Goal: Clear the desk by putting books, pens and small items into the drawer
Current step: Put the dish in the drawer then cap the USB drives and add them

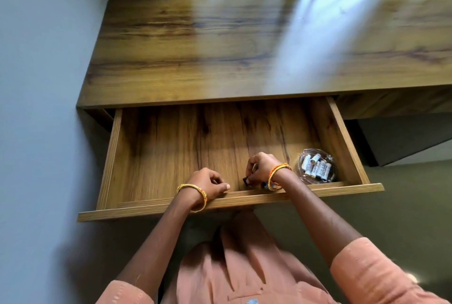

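The drawer point(337, 117) stands pulled out from under the desk point(220, 46). Both hands reach into it over its front rail. The left hand point(208, 185) has its fingers loosely curled and holds nothing that shows; its thumb lies just above the rail. The right hand point(261, 169) curls its fingers round a small dark item point(245, 179), pinching it low over the drawer floor near the front; what the item is cannot be told. In the drawer's right front corner sits a clear glass bowl point(303, 157) with several batteries point(318, 168) inside, just beside the right wrist. A gold bangle point(195, 188) circles the left wrist, orange bands point(277, 172) the right
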Demonstrator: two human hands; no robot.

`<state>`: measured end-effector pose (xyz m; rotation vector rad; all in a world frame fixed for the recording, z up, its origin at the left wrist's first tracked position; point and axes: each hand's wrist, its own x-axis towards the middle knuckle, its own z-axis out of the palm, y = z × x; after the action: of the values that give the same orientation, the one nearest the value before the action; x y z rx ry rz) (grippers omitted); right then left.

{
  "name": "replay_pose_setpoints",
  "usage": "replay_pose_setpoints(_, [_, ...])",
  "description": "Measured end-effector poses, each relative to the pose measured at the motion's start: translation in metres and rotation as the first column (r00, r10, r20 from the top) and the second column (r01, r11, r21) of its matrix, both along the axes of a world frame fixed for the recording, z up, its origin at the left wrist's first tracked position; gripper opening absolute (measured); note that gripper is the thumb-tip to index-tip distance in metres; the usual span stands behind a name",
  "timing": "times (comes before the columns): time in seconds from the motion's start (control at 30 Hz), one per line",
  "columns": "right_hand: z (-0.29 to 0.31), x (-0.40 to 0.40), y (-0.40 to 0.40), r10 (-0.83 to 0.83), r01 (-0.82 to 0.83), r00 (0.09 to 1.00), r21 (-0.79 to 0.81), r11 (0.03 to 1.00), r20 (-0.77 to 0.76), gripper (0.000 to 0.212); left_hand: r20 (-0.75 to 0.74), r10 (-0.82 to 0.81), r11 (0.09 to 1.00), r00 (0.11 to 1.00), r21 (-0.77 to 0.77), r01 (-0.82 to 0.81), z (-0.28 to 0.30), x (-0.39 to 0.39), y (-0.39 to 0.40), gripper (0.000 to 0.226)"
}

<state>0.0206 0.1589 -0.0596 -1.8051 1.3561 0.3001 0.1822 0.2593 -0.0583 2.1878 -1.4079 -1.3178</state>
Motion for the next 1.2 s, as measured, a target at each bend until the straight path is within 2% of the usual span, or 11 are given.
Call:
replay_pose_setpoints(0.3, [-0.009,-0.003,0.005,0.058,-0.062,0.994,-0.041,0.997,-0.088,0.011,0.074,0.127,0.988,0.989,-0.097,-0.119,-0.011,-0.005,0.008,0.016])
replay_pose_setpoints(0.57, [-0.012,-0.007,0.006,0.085,-0.097,0.990,-0.105,0.990,-0.113,0.018,0.192,0.171,0.976,0.966,-0.165,-0.140,-0.011,-0.010,0.008,0.016])
replay_pose_setpoints(0.73, [-0.012,-0.003,0.009,0.116,-0.129,0.989,-0.162,0.978,-0.087,0.023,0.307,0.210,0.956,0.928,-0.262,-0.130,-0.007,-0.016,0.012,0.020])
replay_pose_setpoints(0.9, [-0.004,-0.004,0.014,0.107,-0.115,0.993,-0.277,0.954,-0.043,0.019,0.397,0.333,0.890,0.855,-0.431,-0.147,-0.003,-0.030,0.021,0.028])
replay_pose_setpoints(1.03, [-0.005,0.007,0.018,0.152,-0.175,0.983,-0.281,0.944,-0.101,0.021,0.453,0.360,0.883,0.816,-0.447,-0.142,-0.002,-0.048,0.029,0.042])
replay_pose_setpoints(1.2, [-0.012,0.014,0.014,0.196,-0.238,0.963,-0.235,0.942,-0.187,0.026,0.481,0.364,0.888,0.797,-0.439,-0.140,0.003,-0.052,0.032,0.044])
